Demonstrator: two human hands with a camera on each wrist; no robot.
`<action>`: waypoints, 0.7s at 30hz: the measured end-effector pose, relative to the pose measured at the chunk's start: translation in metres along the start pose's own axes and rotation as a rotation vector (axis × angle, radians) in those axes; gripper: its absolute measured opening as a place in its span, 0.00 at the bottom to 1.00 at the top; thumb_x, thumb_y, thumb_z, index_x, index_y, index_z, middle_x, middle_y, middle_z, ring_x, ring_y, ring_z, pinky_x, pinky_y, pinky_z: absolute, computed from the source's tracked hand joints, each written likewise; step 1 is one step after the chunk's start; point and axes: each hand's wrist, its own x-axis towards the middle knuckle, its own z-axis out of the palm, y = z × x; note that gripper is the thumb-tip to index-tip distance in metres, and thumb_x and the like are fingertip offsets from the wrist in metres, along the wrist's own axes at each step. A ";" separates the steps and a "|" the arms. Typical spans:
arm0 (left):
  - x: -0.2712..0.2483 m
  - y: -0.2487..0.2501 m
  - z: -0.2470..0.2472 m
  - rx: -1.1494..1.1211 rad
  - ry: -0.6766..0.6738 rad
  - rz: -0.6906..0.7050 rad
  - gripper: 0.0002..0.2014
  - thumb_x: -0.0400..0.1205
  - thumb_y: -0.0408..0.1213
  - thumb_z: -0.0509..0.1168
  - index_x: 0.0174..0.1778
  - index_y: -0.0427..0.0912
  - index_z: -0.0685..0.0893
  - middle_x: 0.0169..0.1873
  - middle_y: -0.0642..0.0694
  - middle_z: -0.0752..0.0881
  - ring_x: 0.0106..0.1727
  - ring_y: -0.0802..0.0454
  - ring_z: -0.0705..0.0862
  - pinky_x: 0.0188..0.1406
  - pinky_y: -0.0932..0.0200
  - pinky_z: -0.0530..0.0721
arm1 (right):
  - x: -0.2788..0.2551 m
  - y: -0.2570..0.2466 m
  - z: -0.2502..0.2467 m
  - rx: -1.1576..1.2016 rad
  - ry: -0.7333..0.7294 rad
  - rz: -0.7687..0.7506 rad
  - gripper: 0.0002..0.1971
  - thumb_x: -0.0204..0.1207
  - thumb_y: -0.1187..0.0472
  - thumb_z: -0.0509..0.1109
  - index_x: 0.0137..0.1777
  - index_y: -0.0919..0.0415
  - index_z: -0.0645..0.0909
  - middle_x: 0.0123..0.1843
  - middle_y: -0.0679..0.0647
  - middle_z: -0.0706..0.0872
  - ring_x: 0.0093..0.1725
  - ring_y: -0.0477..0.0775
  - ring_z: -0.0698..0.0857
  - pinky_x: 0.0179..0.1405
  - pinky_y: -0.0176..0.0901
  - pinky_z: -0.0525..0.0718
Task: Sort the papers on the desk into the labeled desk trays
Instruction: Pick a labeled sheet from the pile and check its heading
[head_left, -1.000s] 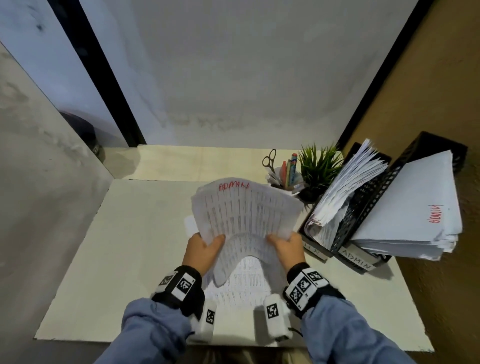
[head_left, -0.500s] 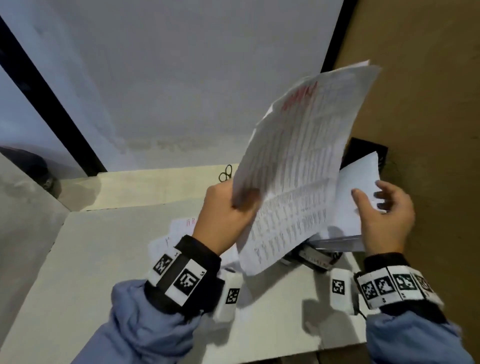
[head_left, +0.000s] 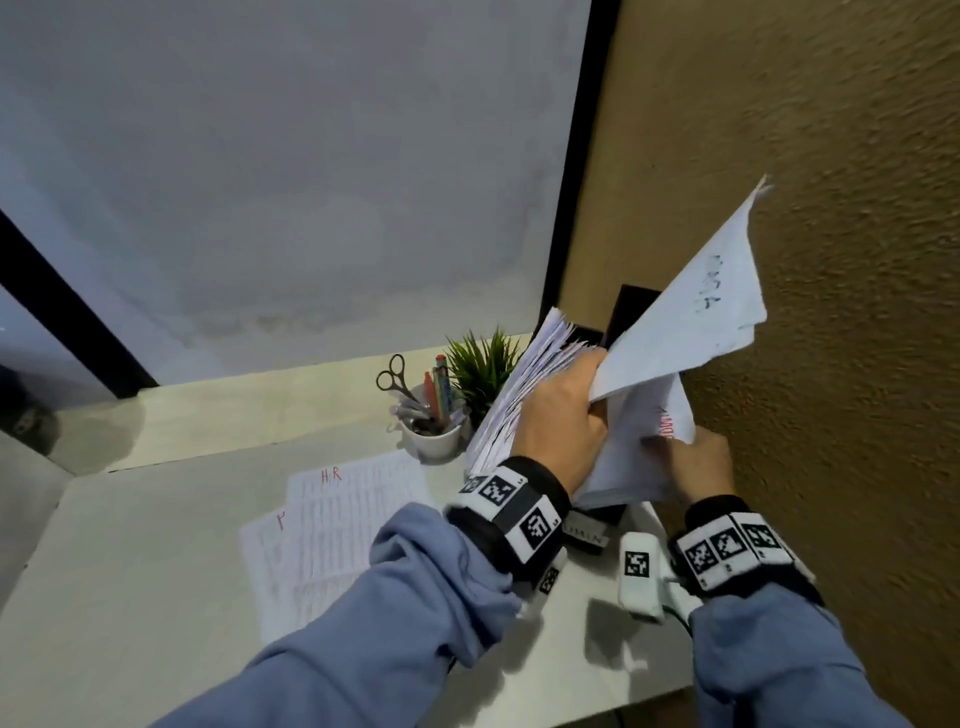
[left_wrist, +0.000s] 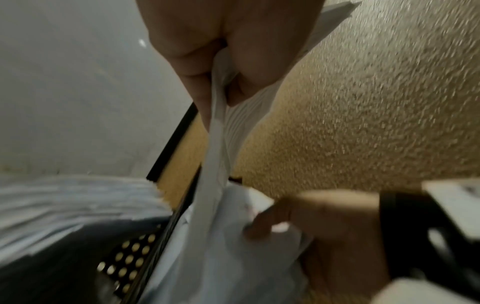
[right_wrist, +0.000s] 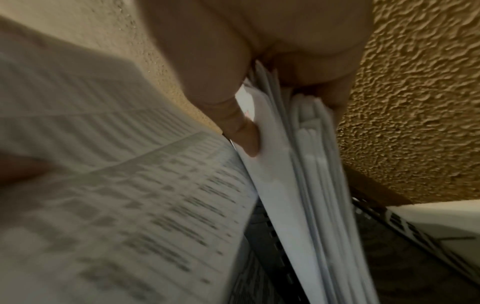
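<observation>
Head view: left grip (head_left: 563, 421) pinches the ADMIN sheet (head_left: 691, 317) above the right-hand tray (head_left: 631, 306); right grip (head_left: 696, 462) holds its filed stack (head_left: 639, 441) apart; filing is underway; next, I judge, slide it in.

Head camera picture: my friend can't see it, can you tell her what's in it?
Two hands hold papers over black trays by a brown wall: the left hand grips a raised sheet, the right hand a stack. More papers lie on the desk.

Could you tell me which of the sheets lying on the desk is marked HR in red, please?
The upper sheet, nearer the pen cup; it overlaps the lower-left sheet, whose red mark is unreadable.
</observation>
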 end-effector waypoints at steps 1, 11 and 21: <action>-0.001 -0.005 0.010 0.015 -0.020 -0.011 0.28 0.74 0.23 0.58 0.71 0.45 0.77 0.55 0.37 0.87 0.56 0.36 0.85 0.53 0.45 0.84 | 0.000 -0.002 0.000 -0.011 -0.009 -0.037 0.07 0.72 0.74 0.69 0.34 0.67 0.81 0.36 0.62 0.82 0.42 0.58 0.80 0.39 0.47 0.76; -0.013 -0.048 0.068 -0.059 -0.165 -0.124 0.31 0.75 0.30 0.51 0.74 0.56 0.66 0.62 0.39 0.82 0.61 0.36 0.82 0.59 0.43 0.82 | -0.028 -0.038 -0.006 -0.046 -0.125 0.054 0.21 0.84 0.72 0.55 0.76 0.72 0.62 0.77 0.67 0.67 0.76 0.63 0.69 0.63 0.29 0.67; -0.008 -0.067 0.073 0.180 -0.628 -0.316 0.22 0.76 0.30 0.64 0.67 0.34 0.73 0.61 0.32 0.81 0.60 0.35 0.82 0.55 0.50 0.80 | -0.022 -0.028 0.012 -0.552 0.088 -0.297 0.13 0.75 0.66 0.63 0.59 0.65 0.77 0.56 0.67 0.85 0.53 0.68 0.83 0.47 0.49 0.81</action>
